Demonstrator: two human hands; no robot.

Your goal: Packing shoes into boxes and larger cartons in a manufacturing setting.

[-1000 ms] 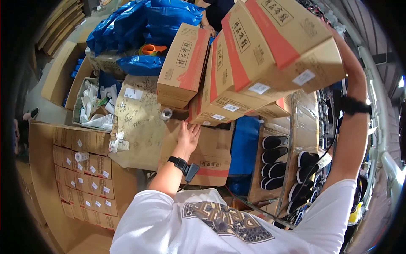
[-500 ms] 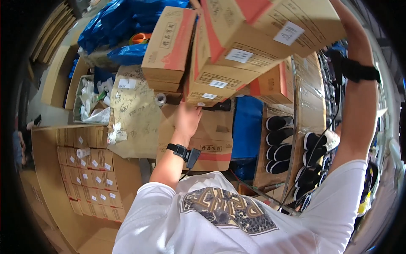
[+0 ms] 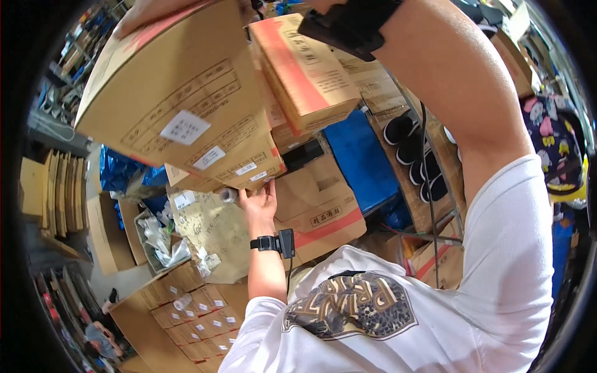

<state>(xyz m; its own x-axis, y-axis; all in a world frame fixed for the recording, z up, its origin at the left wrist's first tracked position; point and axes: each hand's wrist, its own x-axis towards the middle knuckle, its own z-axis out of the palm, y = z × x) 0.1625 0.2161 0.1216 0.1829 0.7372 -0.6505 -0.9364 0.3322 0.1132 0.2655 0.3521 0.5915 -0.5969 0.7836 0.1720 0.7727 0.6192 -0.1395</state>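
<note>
Both my hands hold a tall stack of brown shoe boxes (image 3: 196,78) with red bands and white labels, tilted up toward me. My left hand (image 3: 260,202) is under the lowest box, its fingers curled against the bottom. At the upper left, my right hand (image 3: 152,12) lies over the top box; the picture's edge cuts off part of it. My right forearm reaches across the top of the view, wearing a black wrist strap (image 3: 351,28). Just right of the held stack stands another shoe box (image 3: 305,68), on top of further boxes.
A flattened carton (image 3: 320,199) and a blue sheet (image 3: 360,161) lie before me. Black shoes (image 3: 410,146) stand in rows to the right. A tape roll (image 3: 229,195) sits beside my left hand. At lower left, a large carton (image 3: 140,329) holds labelled shoe boxes.
The stack has moved left and nearer to me in both hands. My right arm has swung across from the right side. The whole view has turned, uncovering the box behind the stack.
</note>
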